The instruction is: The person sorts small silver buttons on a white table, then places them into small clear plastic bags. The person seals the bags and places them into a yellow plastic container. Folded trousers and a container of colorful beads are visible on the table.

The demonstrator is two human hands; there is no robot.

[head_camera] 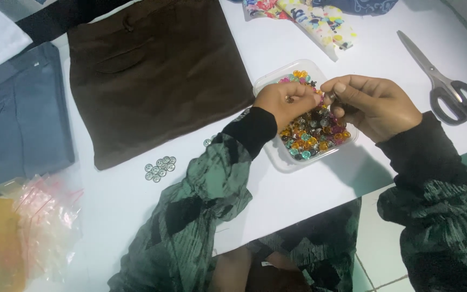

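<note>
- While both your forearms reach in over the white table (309, 194), your left hand (287, 103) curls over the clear tub (285, 159) of coloured beads (312, 135), fingers pinched on something small.
- Your right hand (374, 105) hovers just beside it, fingertips pinched; what they hold I cannot tell.
- The tub sits between the brown cloth (158, 75) and the scissors (444, 86).

Both arms wear long sleeves in dark green cloth crossed with black diamond patches and fine pale streaks. Each sleeve ends in a plain black ribbed cuff at the wrist. The left hand (286, 103) and right hand (373, 105) are bare, without rings.
</note>
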